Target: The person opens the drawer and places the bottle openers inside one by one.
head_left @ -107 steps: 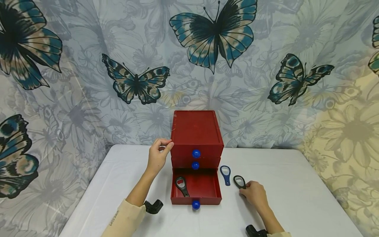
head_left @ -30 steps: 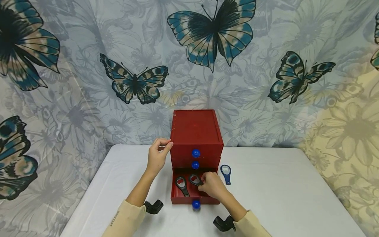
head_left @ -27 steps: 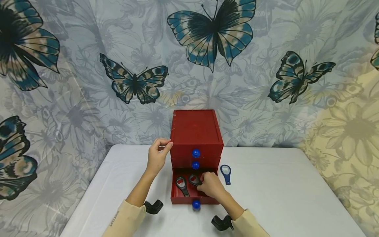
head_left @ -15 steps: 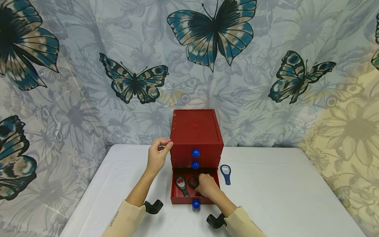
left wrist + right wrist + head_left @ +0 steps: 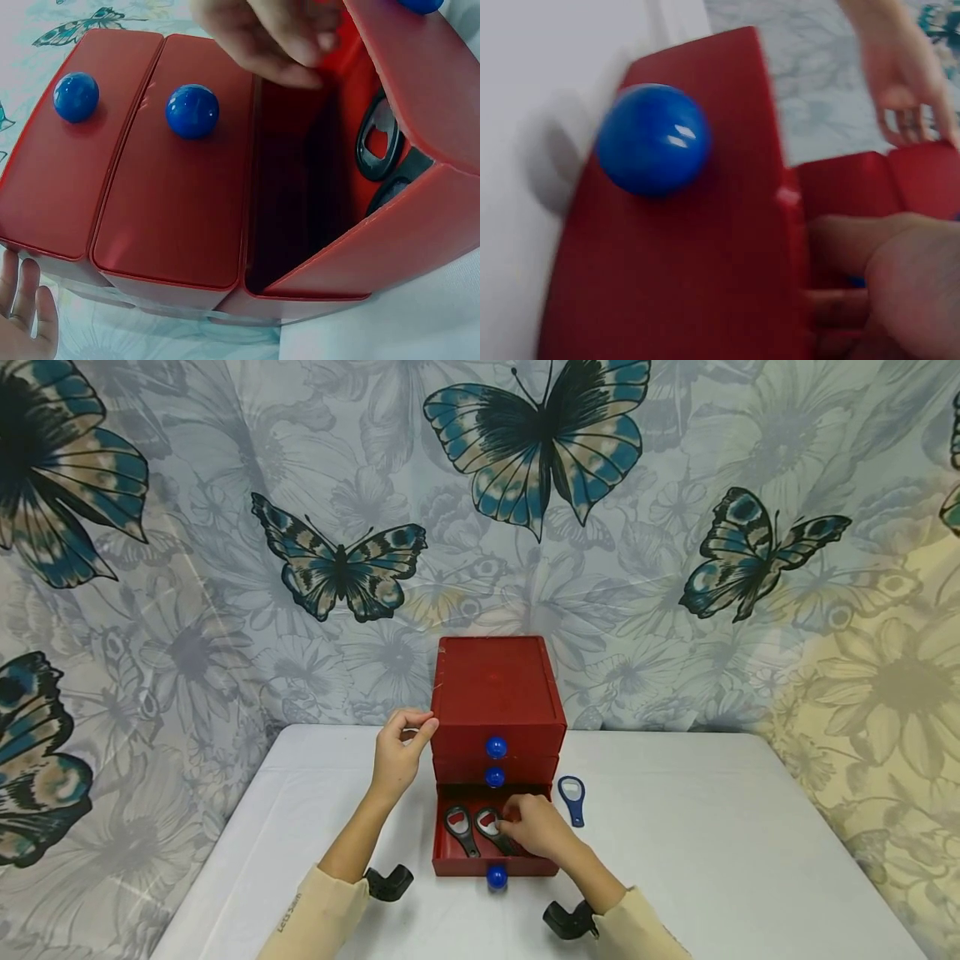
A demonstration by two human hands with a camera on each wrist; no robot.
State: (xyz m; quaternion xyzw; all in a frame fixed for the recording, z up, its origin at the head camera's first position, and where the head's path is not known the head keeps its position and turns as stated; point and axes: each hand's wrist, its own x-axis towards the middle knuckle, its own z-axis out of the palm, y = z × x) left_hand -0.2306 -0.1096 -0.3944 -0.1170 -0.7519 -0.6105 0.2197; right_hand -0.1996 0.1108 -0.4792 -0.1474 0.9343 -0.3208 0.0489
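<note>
A red cabinet (image 5: 495,681) with blue ball knobs stands on the table, its bottom drawer (image 5: 461,867) pulled out. Inside lie two black bottle openers side by side, a left bottle opener (image 5: 469,844) and a right bottle opener (image 5: 487,821). My right hand (image 5: 538,825) is over the drawer's right side, fingers loosely bent beside the right opener; in the left wrist view its fingers hang apart from both openers. My left hand (image 5: 397,762) touches the cabinet's upper left edge with its fingertips. A blue bottle opener (image 5: 577,815) lies on the table right of the drawer.
The white-covered table (image 5: 712,843) extends on both sides of the cabinet. Behind it hangs a butterfly-patterned cloth (image 5: 615,677). Both upper drawers are closed, with the middle drawer's knob (image 5: 495,777) just above the open drawer. Black wrist mounts jut from both sleeves.
My right hand has brought the second black bottle opener from the table into the drawer, laid it beside the first and released it. The left hand has stayed at the cabinet edge.
</note>
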